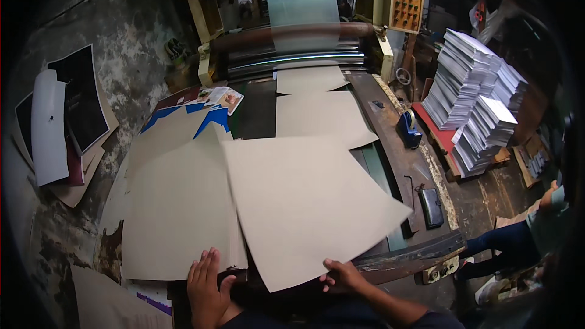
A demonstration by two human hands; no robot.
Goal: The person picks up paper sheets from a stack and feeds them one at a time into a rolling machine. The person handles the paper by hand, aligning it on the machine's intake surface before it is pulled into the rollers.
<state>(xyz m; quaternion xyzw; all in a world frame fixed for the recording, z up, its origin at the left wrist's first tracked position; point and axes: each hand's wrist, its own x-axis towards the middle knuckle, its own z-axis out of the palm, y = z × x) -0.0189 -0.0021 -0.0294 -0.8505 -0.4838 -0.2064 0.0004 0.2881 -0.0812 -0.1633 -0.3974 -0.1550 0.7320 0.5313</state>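
My left hand [209, 283] rests with fingers stretched out on the near right corner of a tall stack of beige paper sheets [177, 201]. The near edge of one loose beige sheet [311, 207] is pinched between the thumb and fingers of my right hand [343, 277]. That sheet lies tilted to the right of the stack, its right corner sticking out over the table's side. Beyond it, two more beige sheets [320, 113] lie in line on the feed table, the farther one [311, 79] reaching the machine's rollers [298, 58].
A tape dispenser [409, 129] and a dark case [431, 208] sit on the right rail. Piles of white printed sheets [463, 79] stand at the right. A control panel [406, 0] hangs beside the machine. Another person [518, 240] is at the lower right.
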